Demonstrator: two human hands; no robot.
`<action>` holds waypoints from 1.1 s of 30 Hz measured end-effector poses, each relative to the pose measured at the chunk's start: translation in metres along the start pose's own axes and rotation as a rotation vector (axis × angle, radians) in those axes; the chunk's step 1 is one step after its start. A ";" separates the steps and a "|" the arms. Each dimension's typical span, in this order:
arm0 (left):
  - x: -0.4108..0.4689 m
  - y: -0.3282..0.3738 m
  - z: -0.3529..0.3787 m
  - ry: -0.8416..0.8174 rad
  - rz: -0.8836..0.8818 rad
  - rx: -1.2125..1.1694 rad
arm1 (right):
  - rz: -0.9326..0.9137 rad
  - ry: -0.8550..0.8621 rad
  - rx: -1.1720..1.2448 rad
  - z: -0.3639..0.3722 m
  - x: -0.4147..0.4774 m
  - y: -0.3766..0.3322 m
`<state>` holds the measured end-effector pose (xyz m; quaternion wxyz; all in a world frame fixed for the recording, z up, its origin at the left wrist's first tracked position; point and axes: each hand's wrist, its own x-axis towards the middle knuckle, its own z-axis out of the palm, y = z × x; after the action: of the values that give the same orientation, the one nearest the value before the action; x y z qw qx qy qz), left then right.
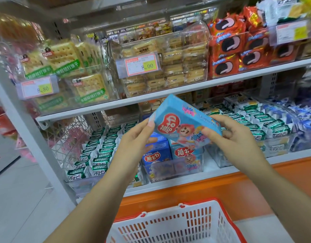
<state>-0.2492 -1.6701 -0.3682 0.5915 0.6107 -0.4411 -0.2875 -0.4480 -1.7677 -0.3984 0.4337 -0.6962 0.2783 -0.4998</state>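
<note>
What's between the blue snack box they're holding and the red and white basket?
In the head view, a clear bin of similar boxes, then the orange shelf base, lie between the blue box and basket.

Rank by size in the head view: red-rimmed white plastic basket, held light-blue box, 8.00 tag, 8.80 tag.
Red-rimmed white plastic basket, nearest the camera.
Light-blue cardboard box.
8.00 price tag and 8.80 price tag: alike, unranked.

Both hands, left [133, 137] and right [233, 135], grip tilted blue snack box [182, 120] above white basket [168, 225].
</note>
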 end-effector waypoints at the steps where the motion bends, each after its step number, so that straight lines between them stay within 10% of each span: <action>1: 0.000 0.003 0.001 0.003 0.053 0.044 | 0.008 0.002 0.023 -0.001 0.001 -0.001; 14: 0.042 0.003 0.004 0.114 0.638 0.521 | 0.093 -0.001 -0.006 0.001 0.021 0.018; 33: 0.133 -0.032 0.008 0.109 0.461 0.775 | 0.292 -0.140 -0.168 0.009 0.044 0.070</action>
<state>-0.1904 -1.7931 -0.3774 0.3901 0.6870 -0.6089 0.0708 -0.4210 -1.8337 -0.4408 0.4603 -0.7151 0.3863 -0.3570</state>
